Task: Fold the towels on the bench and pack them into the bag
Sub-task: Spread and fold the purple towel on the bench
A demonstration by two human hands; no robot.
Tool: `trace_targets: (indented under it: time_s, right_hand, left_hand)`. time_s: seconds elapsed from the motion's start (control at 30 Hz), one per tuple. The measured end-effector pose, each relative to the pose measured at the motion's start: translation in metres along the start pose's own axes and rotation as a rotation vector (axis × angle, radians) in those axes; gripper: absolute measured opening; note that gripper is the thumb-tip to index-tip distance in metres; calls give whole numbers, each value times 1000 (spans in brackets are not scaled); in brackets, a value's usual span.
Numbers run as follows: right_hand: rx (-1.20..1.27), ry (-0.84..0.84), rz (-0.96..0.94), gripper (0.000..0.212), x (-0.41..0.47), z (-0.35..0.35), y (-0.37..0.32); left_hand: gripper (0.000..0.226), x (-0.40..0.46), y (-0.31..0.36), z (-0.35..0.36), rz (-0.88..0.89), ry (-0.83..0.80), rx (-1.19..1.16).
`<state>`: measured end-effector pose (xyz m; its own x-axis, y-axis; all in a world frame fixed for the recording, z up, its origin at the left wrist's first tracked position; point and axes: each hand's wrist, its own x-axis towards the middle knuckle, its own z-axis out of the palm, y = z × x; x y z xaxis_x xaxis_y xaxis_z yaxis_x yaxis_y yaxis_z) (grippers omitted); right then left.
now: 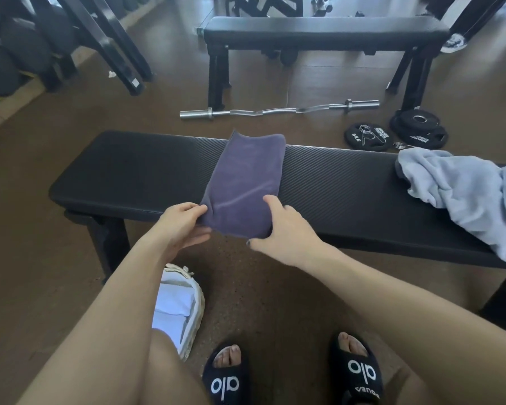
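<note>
Slippers (289,372) nearest; bag (187,302) on floor. Purple towel (246,182) lies across bench (129,176), near corners pinched by left hand (181,226) and right hand (284,229). Soft, light, limp: best taken by corners.

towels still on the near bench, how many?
2. A purple towel lies mid-bench, its near end held by both hands; a light blue towel is crumpled at the right end, partly out of frame.

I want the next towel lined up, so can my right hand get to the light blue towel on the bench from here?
Probably yes: the light blue towel lies uncovered on the bench, nothing between, but the right hand must first release the purple towel.
</note>
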<state>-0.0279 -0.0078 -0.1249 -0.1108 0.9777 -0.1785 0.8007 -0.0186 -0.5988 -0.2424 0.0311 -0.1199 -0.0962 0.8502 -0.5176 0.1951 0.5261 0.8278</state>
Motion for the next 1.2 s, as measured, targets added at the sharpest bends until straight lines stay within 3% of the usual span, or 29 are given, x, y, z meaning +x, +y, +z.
trace_targets:
  time_s: [0.13,0.3,0.53,0.8,1.07,1.2]
  right_hand:
    - [-323,146,-98,75,-6,18,-7]
    - [-359,265,-146,38,0,27,-5]
    - [-387,151,-234,51,-6,17,-6]
    - [-100,351,-184,18,-3,-25,-6]
    - [341,407,36,18,8,-57,0]
    - [389,376,11,15,6,-67,-1]
  left_hand:
    - [22,-1,4,2,18,23,-83]
    - [18,-7,6,6,21,32,-160]
    - [17,-9,10,10,16,50,-186]
    - [16,-13,18,8,93,35,-133]
    - [21,-15,31,14,205,80,-95]
    - [15,-17,34,17,295,165,-28]
